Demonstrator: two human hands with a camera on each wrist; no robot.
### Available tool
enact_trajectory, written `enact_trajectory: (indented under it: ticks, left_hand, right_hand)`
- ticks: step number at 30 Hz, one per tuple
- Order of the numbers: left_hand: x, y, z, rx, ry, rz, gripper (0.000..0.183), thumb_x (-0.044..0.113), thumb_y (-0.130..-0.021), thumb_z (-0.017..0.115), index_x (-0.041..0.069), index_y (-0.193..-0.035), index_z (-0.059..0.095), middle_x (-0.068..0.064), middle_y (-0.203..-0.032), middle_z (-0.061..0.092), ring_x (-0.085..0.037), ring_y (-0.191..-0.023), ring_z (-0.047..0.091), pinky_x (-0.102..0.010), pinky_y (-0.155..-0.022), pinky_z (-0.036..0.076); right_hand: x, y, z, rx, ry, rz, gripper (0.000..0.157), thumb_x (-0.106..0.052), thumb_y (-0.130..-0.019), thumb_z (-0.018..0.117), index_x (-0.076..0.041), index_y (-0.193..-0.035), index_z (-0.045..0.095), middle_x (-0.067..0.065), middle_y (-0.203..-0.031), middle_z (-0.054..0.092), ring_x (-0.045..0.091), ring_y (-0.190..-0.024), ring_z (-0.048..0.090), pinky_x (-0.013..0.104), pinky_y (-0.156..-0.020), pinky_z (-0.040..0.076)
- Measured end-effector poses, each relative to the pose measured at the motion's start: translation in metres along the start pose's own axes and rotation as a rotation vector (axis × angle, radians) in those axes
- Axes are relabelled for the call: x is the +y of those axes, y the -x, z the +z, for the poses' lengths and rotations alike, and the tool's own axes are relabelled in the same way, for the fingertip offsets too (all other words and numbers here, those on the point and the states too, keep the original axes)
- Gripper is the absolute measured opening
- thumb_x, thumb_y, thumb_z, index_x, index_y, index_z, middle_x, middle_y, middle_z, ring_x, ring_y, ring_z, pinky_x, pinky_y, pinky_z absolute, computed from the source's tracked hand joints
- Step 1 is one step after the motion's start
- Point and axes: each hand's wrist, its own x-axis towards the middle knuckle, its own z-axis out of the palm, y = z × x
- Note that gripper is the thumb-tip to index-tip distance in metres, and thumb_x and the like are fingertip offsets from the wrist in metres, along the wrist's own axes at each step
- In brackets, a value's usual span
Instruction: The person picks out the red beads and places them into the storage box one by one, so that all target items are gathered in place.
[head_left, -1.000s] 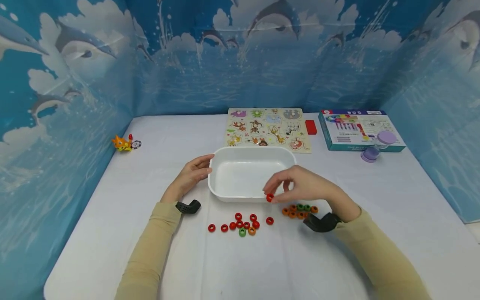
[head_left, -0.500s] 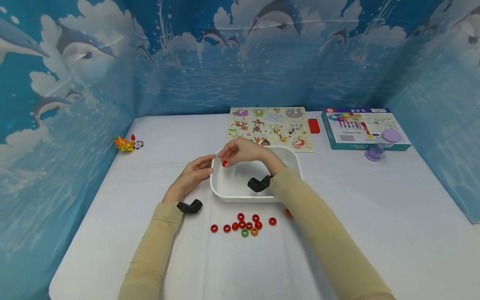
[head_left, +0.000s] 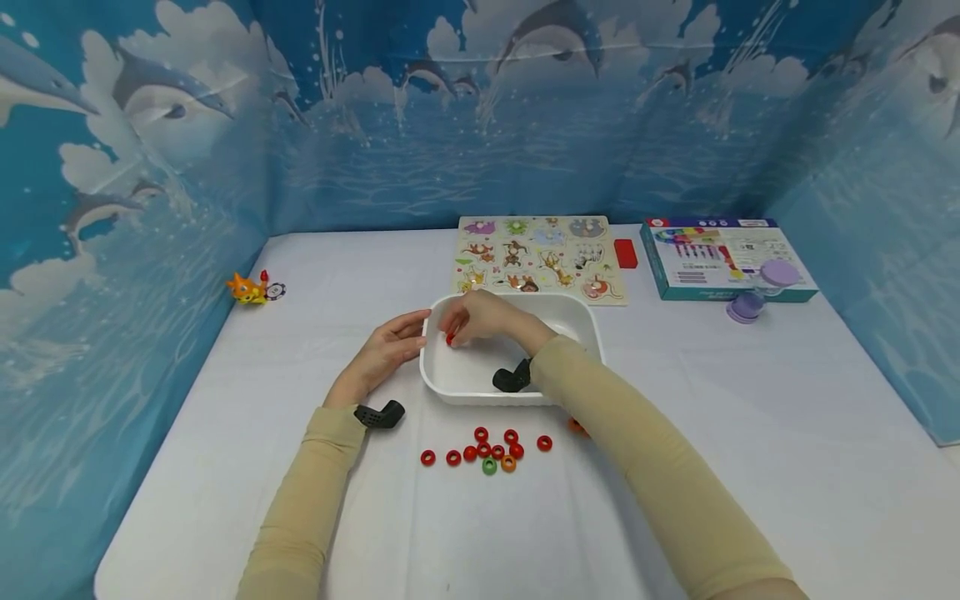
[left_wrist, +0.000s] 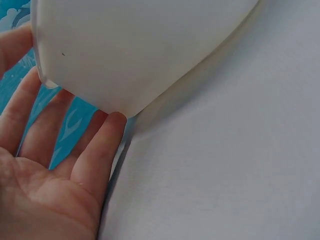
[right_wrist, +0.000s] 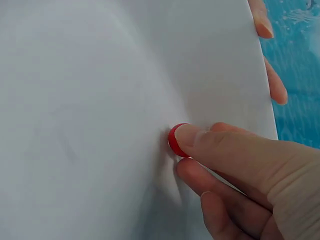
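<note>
My right hand (head_left: 483, 317) reaches inside the white plastic tray (head_left: 480, 398), near its left end. Between thumb and fingers it pinches a small red bead (right_wrist: 173, 142), low by the tray's floor and wall in the right wrist view. My left hand (head_left: 386, 346) rests against the tray's left end from outside. In the left wrist view its fairly straight fingers (left_wrist: 97, 150) touch the outer wall and rim. Several red ring beads (head_left: 483, 450) lie in front of the tray, with a green bead (head_left: 489, 466) and an orange bead (head_left: 508, 463) among them.
More orange beads (head_left: 576, 426) are mostly covered by the right sleeve. Behind the tray lie an animal puzzle board (head_left: 551, 258) and a red block (head_left: 626, 253). A toy box (head_left: 727, 258) with a purple-lidded container (head_left: 746, 307) is at right, an orange figurine (head_left: 246, 289) at left.
My right hand has carried the red bead from the tray's front right to its left end, then lowered it inside. The left hand stays at the tray's left end.
</note>
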Motion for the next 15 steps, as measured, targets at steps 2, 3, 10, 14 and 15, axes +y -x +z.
enact_trajectory:
  ticks: [2,3,10,14,15]
  left_hand:
    - [0.0,0.0,0.0,0.0,0.001,0.004,0.049,0.0,-0.085,0.057,0.006,-0.131,0.043,-0.015,-0.136,0.037,-0.026,-0.12,0.041,-0.034,-0.091,0.042]
    - [0.0,0.0,0.0,0.0,-0.001,0.004,0.049,0.001,-0.085,0.057,0.006,-0.131,0.043,-0.015,-0.136,0.037,-0.026,-0.12,0.041,-0.034,-0.091,0.042]
    - [0.001,0.0,0.002,0.021,-0.017,-0.032,0.052,0.006,-0.083,0.062,0.008,-0.132,0.043,-0.012,-0.136,0.039,-0.025,-0.12,0.041,-0.034,-0.092,0.041]
    - [0.003,0.001,0.002,0.023,-0.023,-0.029,0.053,0.007,-0.083,0.062,0.008,-0.132,0.042,-0.012,-0.136,0.039,-0.024,-0.12,0.041,-0.035,-0.092,0.041]
    - [0.003,0.002,0.001,0.025,-0.024,-0.025,0.052,0.006,-0.083,0.062,0.008,-0.132,0.042,-0.013,-0.135,0.039,-0.024,-0.119,0.042,-0.034,-0.092,0.041]
  right_hand:
    - [0.0,0.0,-0.003,-0.019,-0.009,-0.005,0.028,-0.011,-0.072,0.074,-0.01,-0.099,0.066,-0.001,-0.088,0.065,0.011,-0.078,0.06,0.024,-0.068,0.049]
    - [0.001,0.001,-0.005,-0.032,-0.009,-0.008,0.029,-0.011,-0.073,0.074,-0.009,-0.101,0.065,0.0,-0.09,0.065,0.011,-0.08,0.059,0.024,-0.069,0.049]
    - [-0.014,0.04,-0.035,-0.046,-0.001,-0.048,0.038,-0.014,-0.077,0.07,-0.007,-0.113,0.059,0.004,-0.106,0.061,0.014,-0.094,0.057,0.027,-0.079,0.047]
    - [-0.029,0.091,-0.05,-0.003,-0.1,-0.19,0.037,-0.016,-0.079,0.068,-0.007,-0.114,0.059,0.006,-0.109,0.06,0.019,-0.096,0.057,0.032,-0.08,0.048]
    - [-0.031,0.105,-0.051,-0.002,-0.139,-0.234,0.036,-0.015,-0.08,0.068,-0.007,-0.113,0.059,0.006,-0.109,0.06,0.019,-0.095,0.058,0.034,-0.078,0.048]
